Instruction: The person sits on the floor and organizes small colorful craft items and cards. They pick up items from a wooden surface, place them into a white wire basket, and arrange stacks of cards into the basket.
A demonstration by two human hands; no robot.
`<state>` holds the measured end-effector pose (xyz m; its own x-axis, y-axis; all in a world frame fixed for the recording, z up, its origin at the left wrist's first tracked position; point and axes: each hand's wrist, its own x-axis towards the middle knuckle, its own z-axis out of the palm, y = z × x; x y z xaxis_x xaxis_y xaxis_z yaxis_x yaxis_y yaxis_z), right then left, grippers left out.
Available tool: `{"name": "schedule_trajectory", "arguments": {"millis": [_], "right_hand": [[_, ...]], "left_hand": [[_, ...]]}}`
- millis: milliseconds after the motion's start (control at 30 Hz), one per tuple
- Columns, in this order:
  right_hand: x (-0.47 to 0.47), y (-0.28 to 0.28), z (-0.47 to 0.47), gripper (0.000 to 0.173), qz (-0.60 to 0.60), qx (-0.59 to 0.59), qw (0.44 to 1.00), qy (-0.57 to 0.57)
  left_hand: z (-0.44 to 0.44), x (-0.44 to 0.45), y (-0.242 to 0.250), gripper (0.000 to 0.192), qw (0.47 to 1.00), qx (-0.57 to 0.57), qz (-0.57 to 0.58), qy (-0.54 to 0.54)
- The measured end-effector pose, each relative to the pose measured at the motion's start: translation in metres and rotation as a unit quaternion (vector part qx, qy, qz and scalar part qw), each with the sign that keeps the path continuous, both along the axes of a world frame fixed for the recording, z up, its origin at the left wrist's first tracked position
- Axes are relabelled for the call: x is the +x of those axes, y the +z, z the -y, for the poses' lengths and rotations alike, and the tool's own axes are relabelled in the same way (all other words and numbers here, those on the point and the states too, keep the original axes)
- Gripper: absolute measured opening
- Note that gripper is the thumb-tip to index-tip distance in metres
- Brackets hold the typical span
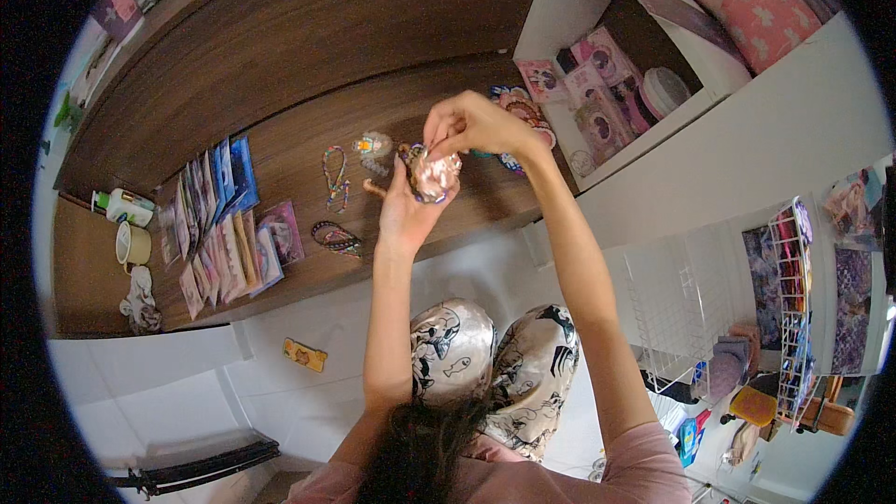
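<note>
My left hand (413, 213) holds a shiny pinkish round item (435, 173) with a dark beaded-looking edge, above the wooden desk. From above, my right hand (462, 127) pinches the top of that item between thumb and fingers. Just left of my hands lie a clear item with an orange and white figure (372, 145) and a brown curved piece (374, 187). Farther left on the desk are a colourful beaded strap (336, 178) and a dark beaded loop (337, 239). Behind my right wrist sits a pile of colourful round-edged pieces (521, 112), partly hidden. Fine detail of the held item is blurred.
Rows of flat packets (217, 224) stand at the left, beside a pump bottle (129, 206), a cream mug (133, 245) and a cloth item (140, 297). At right, a white cubby (570, 28) holds pink printed packs (602, 94) and a round white container (665, 91).
</note>
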<state>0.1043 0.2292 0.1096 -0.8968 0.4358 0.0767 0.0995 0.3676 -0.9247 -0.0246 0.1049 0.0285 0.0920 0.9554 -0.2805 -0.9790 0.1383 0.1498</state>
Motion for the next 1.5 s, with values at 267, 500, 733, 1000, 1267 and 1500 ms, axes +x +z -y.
{"name": "schedule_trajectory", "arguments": {"millis": [267,500,733,1000,1267,1500], "right_hand": [[-0.021,-0.012,0.008,0.024,-0.028,0.092,0.995,-0.028],[-0.007,-0.085,-0.033,0.05,0.148,0.19,0.889,-0.39],[-0.01,-0.104,-0.028,0.05,0.088,0.267,0.856,-0.433],[0.004,-0.037,0.039,0.031,-0.123,-0.086,0.961,-0.231],[0.032,-0.064,0.056,0.031,-0.019,0.224,0.877,-0.424],[0.064,-0.097,0.037,0.029,0.105,0.314,0.794,-0.511]], "left_hand": [[0.009,-0.007,-0.008,0.036,0.986,0.125,-0.105,-0.019],[0.006,-0.007,-0.01,0.029,0.98,0.047,-0.171,0.088],[0.005,-0.01,-0.009,0.028,0.993,0.057,-0.079,0.064],[0.014,-0.003,0.01,0.025,0.995,0.01,-0.086,0.055],[0.01,0.007,-0.012,0.022,0.997,0.037,-0.07,-0.025],[0.012,0.012,-0.006,0.029,0.995,0.051,-0.083,-0.02]]}}
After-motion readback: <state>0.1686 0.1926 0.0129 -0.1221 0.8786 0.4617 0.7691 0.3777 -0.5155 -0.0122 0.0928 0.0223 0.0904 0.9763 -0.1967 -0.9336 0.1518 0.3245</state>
